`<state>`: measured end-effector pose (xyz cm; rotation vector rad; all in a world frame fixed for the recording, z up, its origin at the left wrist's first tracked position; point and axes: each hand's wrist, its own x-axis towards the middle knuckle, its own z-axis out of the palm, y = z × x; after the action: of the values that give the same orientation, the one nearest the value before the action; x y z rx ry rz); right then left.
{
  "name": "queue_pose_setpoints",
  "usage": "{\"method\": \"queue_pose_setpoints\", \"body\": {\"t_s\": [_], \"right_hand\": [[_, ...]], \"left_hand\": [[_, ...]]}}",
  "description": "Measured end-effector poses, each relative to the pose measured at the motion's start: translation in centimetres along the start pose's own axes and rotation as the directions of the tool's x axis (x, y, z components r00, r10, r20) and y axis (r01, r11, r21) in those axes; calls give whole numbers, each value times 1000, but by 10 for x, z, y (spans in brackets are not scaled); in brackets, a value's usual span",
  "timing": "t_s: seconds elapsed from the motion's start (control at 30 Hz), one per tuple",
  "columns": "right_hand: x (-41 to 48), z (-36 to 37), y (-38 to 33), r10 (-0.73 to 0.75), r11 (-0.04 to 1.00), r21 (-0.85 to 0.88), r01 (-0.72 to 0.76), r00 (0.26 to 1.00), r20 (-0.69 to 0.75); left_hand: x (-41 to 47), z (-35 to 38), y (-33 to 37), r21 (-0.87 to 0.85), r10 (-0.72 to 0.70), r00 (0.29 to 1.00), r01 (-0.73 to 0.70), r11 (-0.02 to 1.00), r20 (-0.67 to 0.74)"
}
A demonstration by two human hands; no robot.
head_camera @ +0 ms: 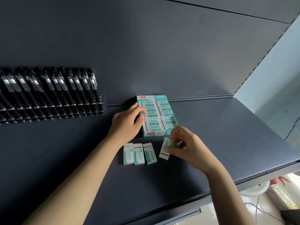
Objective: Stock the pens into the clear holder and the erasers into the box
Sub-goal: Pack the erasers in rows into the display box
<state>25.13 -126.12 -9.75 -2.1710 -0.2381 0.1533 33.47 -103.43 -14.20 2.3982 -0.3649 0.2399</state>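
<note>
A teal and white eraser box [145,134] stands open on the dark shelf, holding several wrapped erasers. My left hand [127,122] rests against the box's left side, thumb and fingers pinching an eraser at its left edge. My right hand [186,147] pinches a white and green eraser [165,148], tilted, just in front of the box. Three loose erasers [139,153] lie side by side on the shelf in front of the box. At the far left a clear holder [102,104] carries a row of black pens [53,90].
The dark shelf [227,135] runs back to a dark rear panel, with its front edge at the lower right. Beyond that edge lie a lower level with cables and a white round object [253,190].
</note>
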Motion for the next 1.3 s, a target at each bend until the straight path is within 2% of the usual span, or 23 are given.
{"method": "queue_pose_setpoints", "body": {"t_s": [0.1,0.17,0.27,0.4,0.57,0.7,0.8,1.3], "right_hand": [[6,-5,-6,-11,953,298,54,990,-143],[17,-8,-13,22,914,398,72,974,-227],[36,-9,-18,93,881,472,36,965,-245],[52,-1,-21,132,922,384,-44,970,-205],[62,8,-16,135,980,173,-99,967,-215],[66,10,-15,12,994,-105,-37,974,-226],[67,15,-15,-56,975,-222,7,975,-215],[70,21,-15,-111,956,-291,44,970,-217]], "left_hand": [[0,0,0,1,7,1000,-7,1000,8],[1,-1,0,1,2,1000,-2,1000,13],[1,-2,1,6,0,1000,0,1000,9],[1,-4,2,-19,6,1000,-6,1000,-4],[1,-8,6,-63,-31,999,29,998,-28],[2,-9,7,-53,-44,999,43,998,-18],[3,-10,9,-64,-66,997,65,996,-28],[3,-13,12,-80,-76,997,75,994,-8]]}}
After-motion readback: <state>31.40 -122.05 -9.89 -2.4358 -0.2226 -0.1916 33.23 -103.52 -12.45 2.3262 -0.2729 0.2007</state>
